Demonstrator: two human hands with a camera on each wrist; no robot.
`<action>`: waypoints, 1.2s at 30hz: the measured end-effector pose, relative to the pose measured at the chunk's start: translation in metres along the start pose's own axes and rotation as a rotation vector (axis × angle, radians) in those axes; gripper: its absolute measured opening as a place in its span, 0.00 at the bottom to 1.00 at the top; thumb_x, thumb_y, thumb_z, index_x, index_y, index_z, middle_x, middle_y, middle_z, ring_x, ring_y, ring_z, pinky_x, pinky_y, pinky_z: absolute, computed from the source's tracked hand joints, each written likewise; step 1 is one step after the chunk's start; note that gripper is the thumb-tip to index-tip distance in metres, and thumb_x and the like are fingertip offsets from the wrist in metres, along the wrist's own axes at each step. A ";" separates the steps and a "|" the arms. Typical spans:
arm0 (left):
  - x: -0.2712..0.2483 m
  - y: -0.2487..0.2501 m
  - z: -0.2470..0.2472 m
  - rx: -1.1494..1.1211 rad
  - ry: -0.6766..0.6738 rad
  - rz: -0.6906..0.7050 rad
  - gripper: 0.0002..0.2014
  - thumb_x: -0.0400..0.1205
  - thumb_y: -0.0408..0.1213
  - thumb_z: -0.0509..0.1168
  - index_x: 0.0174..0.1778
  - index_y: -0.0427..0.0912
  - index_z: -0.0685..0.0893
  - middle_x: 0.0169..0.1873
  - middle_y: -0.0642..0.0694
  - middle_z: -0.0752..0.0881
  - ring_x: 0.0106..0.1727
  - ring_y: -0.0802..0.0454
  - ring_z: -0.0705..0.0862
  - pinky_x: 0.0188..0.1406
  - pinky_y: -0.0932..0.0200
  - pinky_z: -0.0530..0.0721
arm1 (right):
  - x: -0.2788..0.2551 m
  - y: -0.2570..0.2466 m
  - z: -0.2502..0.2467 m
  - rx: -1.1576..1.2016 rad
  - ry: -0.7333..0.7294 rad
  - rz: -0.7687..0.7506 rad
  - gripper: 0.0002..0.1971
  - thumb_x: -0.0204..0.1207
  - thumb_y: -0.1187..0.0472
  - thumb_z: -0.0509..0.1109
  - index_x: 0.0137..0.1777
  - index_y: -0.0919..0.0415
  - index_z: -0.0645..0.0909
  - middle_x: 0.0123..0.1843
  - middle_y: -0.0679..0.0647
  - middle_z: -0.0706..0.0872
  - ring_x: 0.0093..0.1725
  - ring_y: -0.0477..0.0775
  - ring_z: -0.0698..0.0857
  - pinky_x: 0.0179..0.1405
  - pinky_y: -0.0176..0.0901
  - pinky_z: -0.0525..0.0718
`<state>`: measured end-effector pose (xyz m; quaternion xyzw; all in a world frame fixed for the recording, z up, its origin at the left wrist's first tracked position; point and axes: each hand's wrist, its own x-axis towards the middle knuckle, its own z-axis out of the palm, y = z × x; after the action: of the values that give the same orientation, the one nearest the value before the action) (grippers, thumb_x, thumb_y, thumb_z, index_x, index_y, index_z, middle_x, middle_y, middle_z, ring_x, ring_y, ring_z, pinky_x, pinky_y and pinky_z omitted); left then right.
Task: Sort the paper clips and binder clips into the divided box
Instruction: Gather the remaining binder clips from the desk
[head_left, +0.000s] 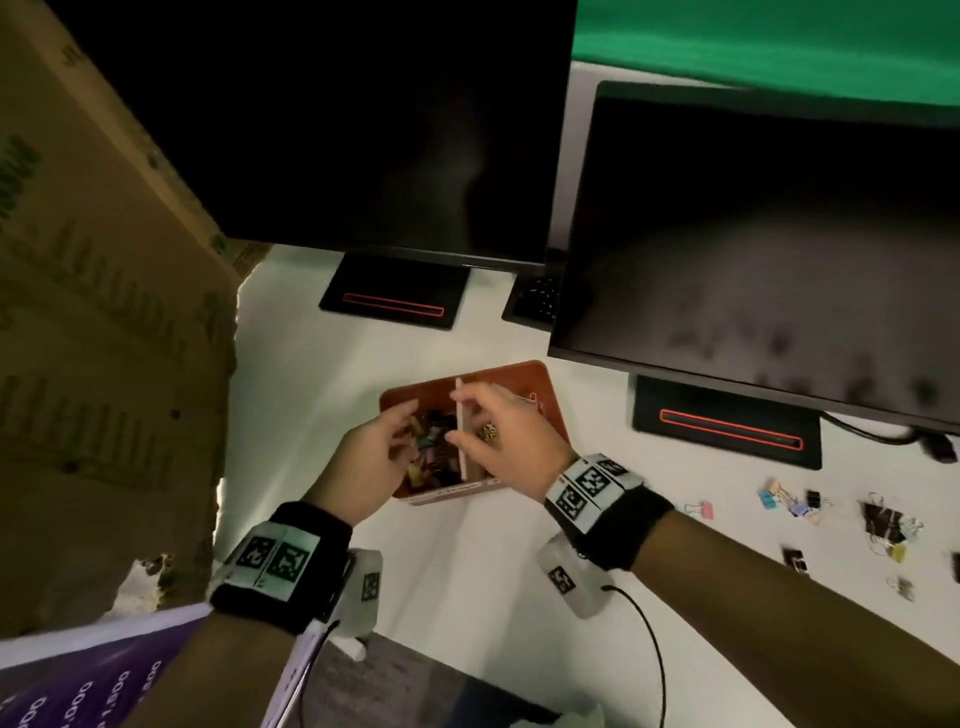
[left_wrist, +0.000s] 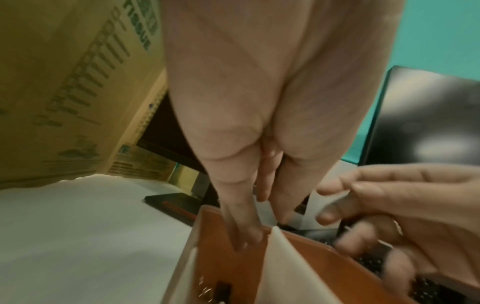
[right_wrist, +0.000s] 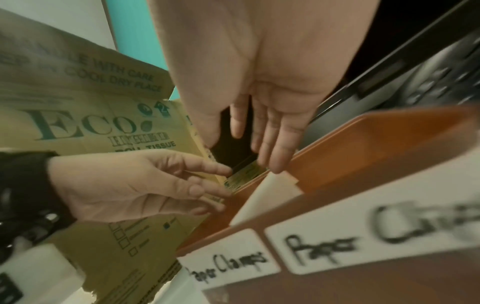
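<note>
The orange divided box (head_left: 540, 387) stands on the white table, with a white divider (head_left: 459, 415) down its middle. Several coloured binder clips (head_left: 431, 441) fill its left compartment. My left hand (head_left: 405, 428) reaches over that compartment with straight fingers (left_wrist: 241, 238) pointing down at the far wall, holding nothing. My right hand (head_left: 470, 418) hovers over the divider, fingers extended, one fingertip (right_wrist: 275, 167) touching the divider's top corner (right_wrist: 270, 185). A small paper clip (head_left: 530, 399) shows just beyond it. Labels read "Paper Clamps" (right_wrist: 228, 265) and "Paper Clips" (right_wrist: 363, 236).
Loose binder clips (head_left: 795, 501) and a darker bunch (head_left: 888, 525) lie on the table at the right. Two dark monitors on stands (head_left: 395, 306) (head_left: 727, 423) rise behind the box. A big cardboard carton (head_left: 104, 312) walls the left side. A cable (head_left: 654, 649) trails from my right wrist.
</note>
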<state>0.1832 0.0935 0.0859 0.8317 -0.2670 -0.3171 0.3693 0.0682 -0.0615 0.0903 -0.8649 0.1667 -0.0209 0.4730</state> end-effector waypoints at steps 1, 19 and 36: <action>-0.002 0.007 0.004 -0.004 0.012 0.008 0.25 0.79 0.24 0.63 0.72 0.47 0.72 0.61 0.48 0.81 0.58 0.53 0.83 0.63 0.55 0.80 | -0.013 0.008 -0.012 0.004 -0.004 -0.014 0.19 0.76 0.53 0.69 0.67 0.50 0.73 0.63 0.48 0.79 0.56 0.45 0.82 0.54 0.37 0.82; 0.008 0.090 0.250 0.631 -0.638 0.472 0.40 0.77 0.23 0.60 0.75 0.68 0.58 0.81 0.57 0.46 0.81 0.49 0.49 0.79 0.53 0.56 | -0.242 0.199 -0.132 -0.410 -0.126 0.664 0.40 0.65 0.50 0.78 0.76 0.44 0.63 0.73 0.53 0.65 0.68 0.57 0.71 0.67 0.51 0.78; 0.031 0.071 0.283 0.498 -0.526 0.510 0.11 0.79 0.27 0.62 0.53 0.44 0.84 0.61 0.53 0.79 0.60 0.51 0.78 0.65 0.56 0.77 | -0.208 0.213 -0.119 -0.289 -0.162 0.393 0.18 0.74 0.56 0.72 0.64 0.54 0.80 0.59 0.55 0.77 0.59 0.56 0.75 0.63 0.45 0.76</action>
<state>-0.0162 -0.0947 -0.0178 0.6939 -0.6168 -0.3428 0.1436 -0.2087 -0.2000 0.0053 -0.8734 0.2942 0.1649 0.3512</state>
